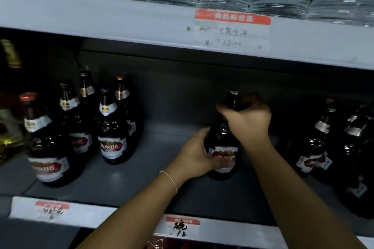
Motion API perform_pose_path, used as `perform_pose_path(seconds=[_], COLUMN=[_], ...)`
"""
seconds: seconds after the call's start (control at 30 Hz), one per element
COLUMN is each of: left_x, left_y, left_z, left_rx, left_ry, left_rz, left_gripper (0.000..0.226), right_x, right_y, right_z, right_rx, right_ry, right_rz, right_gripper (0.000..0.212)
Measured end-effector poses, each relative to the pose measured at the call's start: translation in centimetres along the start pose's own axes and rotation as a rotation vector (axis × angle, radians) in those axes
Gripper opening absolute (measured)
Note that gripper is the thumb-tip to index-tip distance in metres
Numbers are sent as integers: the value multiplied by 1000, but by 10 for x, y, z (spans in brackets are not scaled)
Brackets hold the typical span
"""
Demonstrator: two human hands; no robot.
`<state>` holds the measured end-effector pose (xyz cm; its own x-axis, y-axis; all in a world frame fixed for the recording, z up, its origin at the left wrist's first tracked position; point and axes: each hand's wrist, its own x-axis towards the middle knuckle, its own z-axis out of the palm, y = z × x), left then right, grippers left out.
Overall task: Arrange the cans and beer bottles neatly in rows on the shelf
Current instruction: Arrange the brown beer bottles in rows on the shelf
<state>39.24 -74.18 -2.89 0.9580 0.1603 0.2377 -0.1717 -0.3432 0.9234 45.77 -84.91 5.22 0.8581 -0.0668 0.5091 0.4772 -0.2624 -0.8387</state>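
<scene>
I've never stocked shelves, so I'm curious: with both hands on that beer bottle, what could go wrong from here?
The held bottle is glass; it could break if it slips from the left hand or right hand. Sliding it sideways, it might knock the left bottle group or the right bottle group. Lifted, its cap might hit the upper shelf.

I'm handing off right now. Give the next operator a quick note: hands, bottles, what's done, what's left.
Left hand grips the lower body of the middle beer bottle; right hand grips its neck. That bottle stands alone mid-shelf.
Left group of bottles is upright but loosely staggered, not in straight rows. Right group of bottles is bunched at the shelf edge.
Done: little visibly finished.
Left: place the held bottle in a row, then straighten both groups. No cans in view.
</scene>
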Motion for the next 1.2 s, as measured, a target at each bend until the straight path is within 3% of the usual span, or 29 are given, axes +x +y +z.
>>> perform_pose_path(seconds=[0.23, 0.4, 0.6, 0.7, 0.87, 1.2], left_x=[-37, -62, -91, -106, -127, -149], left_y=[-11, -19, -37, -41, -49, -65], left_z=[-50, -94, -139, -161, -188, -214], left_rx=[50, 48, 30, 51, 79, 16], left_ry=[179, 248, 300, 304, 301, 309], left_rz=[-24, -20, -36, -36, -36, -65], left_gripper=[67, 69, 69, 69, 72, 70], right_x=[-34, -64, -99, -114, -139, -174], right_y=[-33, -63, -81, -87, -96, -110], right_z=[42, 72, 107, 119, 134, 167], right_rx=[37, 16, 43, 106, 159, 249], right_ry=[-29, -69, -228, -318, -474, -510], right_rz=[18, -23, -8, -25, -103, -136], right_gripper=[29, 42, 49, 43, 15, 19])
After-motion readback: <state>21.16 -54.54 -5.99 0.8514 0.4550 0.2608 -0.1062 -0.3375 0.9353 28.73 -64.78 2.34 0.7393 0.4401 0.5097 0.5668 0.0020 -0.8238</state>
